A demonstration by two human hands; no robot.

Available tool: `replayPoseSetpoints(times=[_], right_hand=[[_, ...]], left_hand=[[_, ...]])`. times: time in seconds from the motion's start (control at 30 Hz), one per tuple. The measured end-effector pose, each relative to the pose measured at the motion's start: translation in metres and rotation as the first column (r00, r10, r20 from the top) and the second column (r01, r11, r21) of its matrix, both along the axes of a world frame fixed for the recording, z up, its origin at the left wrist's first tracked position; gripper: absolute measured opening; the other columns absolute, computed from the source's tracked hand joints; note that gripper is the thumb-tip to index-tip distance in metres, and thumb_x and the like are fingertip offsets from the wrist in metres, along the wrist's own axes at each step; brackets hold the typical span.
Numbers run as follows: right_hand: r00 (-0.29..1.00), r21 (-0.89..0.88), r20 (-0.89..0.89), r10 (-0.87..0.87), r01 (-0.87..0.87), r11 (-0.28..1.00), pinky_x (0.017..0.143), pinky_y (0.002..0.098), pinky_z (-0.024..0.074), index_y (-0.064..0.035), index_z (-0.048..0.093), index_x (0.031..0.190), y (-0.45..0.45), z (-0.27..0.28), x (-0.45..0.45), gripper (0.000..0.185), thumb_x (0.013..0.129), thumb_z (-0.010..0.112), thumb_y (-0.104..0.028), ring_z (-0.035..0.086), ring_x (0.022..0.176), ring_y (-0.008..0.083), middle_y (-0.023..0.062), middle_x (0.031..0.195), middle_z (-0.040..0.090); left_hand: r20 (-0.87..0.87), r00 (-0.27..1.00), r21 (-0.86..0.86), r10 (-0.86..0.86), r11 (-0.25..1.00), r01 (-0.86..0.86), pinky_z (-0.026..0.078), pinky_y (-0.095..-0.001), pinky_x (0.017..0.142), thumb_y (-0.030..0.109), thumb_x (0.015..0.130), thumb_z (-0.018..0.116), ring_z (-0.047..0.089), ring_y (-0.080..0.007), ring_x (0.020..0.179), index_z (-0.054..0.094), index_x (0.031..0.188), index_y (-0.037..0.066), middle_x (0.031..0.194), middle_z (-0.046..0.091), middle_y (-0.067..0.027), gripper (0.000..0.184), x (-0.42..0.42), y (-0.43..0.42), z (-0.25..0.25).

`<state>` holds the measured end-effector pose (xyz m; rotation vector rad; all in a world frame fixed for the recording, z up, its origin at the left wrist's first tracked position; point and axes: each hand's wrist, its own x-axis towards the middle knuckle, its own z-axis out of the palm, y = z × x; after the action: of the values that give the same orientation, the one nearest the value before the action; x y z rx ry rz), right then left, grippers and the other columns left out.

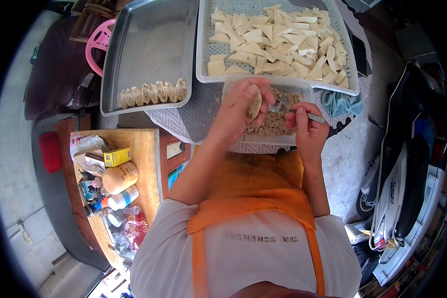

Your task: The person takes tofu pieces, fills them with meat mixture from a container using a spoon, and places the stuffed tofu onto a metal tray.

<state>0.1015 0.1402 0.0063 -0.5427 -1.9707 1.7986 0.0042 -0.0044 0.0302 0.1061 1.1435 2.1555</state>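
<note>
My left hand (243, 102) is closed around a pale tofu piece (254, 105) with brownish filling along its face, held over a clear plastic tub (307, 91). In my right hand (309, 124) is a metal spoon (315, 117), gripped by its handle, with its bowl close to my left fingertips. Crumbly brown minced filling (270, 126) lies in the tub beneath both hands. Beyond the tub, a white perforated basket (202, 49) holds many cut tofu pieces (283, 42). On a metal tray (149, 39) at the left, several filled pieces (154, 93) stand in a row.
A light blue cloth (341, 103) lies by the basket's right corner. Behind the tray is a pink plastic chair or stool part (98, 40). A wooden cabinet (146, 164) at lower left carries jars and boxes. A scooter (392, 193) stands at the right.
</note>
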Motion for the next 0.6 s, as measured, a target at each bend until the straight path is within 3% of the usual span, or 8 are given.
replayPoseSetpoints(times=[0.07,0.17,0.27,0.37,0.47,0.57,0.6], right_hand=[[1.000,0.006,0.000,0.001,-0.001,1.000,0.054,0.0217,0.0504,0.0005,0.061,0.093,0.000,0.000,0.000,0.012,0.093,0.051,-0.007,0.063,0.059,0.0104,0.0071,0.071,0.065],[1.000,0.017,0.001,0.001,-0.001,1.000,0.054,0.0217,0.0505,0.0006,0.061,0.093,0.000,0.000,0.000,0.012,0.093,0.051,-0.007,0.063,0.059,0.0104,0.0067,0.070,0.065],[1.000,0.018,0.003,0.000,0.000,1.000,0.055,0.0217,0.0507,0.0004,0.061,0.093,-0.001,0.000,0.000,0.012,0.093,0.051,-0.007,0.063,0.059,0.0103,0.0066,0.070,0.065],[1.000,0.017,0.013,-0.001,0.001,1.000,0.055,0.0225,0.0515,0.0002,0.061,0.093,0.000,-0.003,0.001,0.012,0.094,0.051,-0.007,0.063,0.062,0.0104,0.0068,0.073,0.065],[0.999,0.056,-0.018,0.028,-0.027,0.998,0.057,0.0235,0.0530,0.0013,0.061,0.095,0.003,-0.012,0.003,0.013,0.095,0.050,-0.007,0.062,0.065,0.0103,0.0065,0.076,0.063],[1.000,0.050,0.000,0.018,-0.018,0.999,0.056,0.0231,0.0519,0.0015,0.060,0.095,0.001,-0.009,0.002,0.012,0.094,0.050,-0.007,0.061,0.062,0.0102,0.0066,0.075,0.063],[1.000,0.062,-0.007,0.018,-0.017,0.998,0.056,0.0231,0.0515,0.0013,0.060,0.094,0.001,-0.009,0.002,0.012,0.094,0.050,-0.007,0.060,0.062,0.0103,0.0067,0.075,0.063]], left_hand=[[-0.115,0.991,-0.015,-0.069,0.998,0.067,0.038,-0.0251,0.051,0.030,0.102,0.031,0.047,-0.0143,0.058,0.055,0.106,0.002,0.078,0.056,-0.0067,0.037,-0.002,-0.006,-0.018],[-0.092,0.995,-0.040,-0.025,0.999,0.021,0.036,-0.0249,0.049,0.027,0.101,0.035,0.045,-0.0144,0.057,0.054,0.101,0.004,0.075,0.054,-0.0049,0.030,-0.002,-0.005,-0.014],[0.103,0.995,0.007,0.004,1.000,-0.005,0.033,-0.0259,0.045,0.027,0.100,0.040,0.043,-0.0129,0.053,0.053,0.087,0.005,0.068,0.051,-0.0029,0.028,-0.004,-0.006,-0.010],[0.155,0.977,0.085,-0.145,0.987,0.133,0.028,-0.0251,0.040,0.033,0.099,0.041,0.037,-0.0114,0.046,0.049,0.074,0.008,0.061,0.048,-0.0003,0.036,-0.006,-0.017,-0.013],[0.227,0.966,0.019,-0.122,0.993,0.120,0.026,-0.0238,0.037,0.035,0.098,0.044,0.037,-0.0106,0.042,0.047,0.069,0.010,0.056,0.044,0.0019,0.039,-0.003,-0.012,-0.019],[-0.042,0.992,-0.217,-0.116,0.971,0.104,0.029,-0.0257,0.037,0.035,0.097,0.046,0.043,-0.0106,0.044,0.046,0.067,0.012,0.054,0.044,0.0026,0.038,-0.006,-0.018,0.009],[-0.049,0.998,-0.223,-0.040,0.974,0.028,0.031,-0.0276,0.038,0.033,0.097,0.045,0.045,-0.0118,0.045,0.046,0.067,0.010,0.053,0.044,0.0012,0.038,-0.011,-0.027,0.011]])
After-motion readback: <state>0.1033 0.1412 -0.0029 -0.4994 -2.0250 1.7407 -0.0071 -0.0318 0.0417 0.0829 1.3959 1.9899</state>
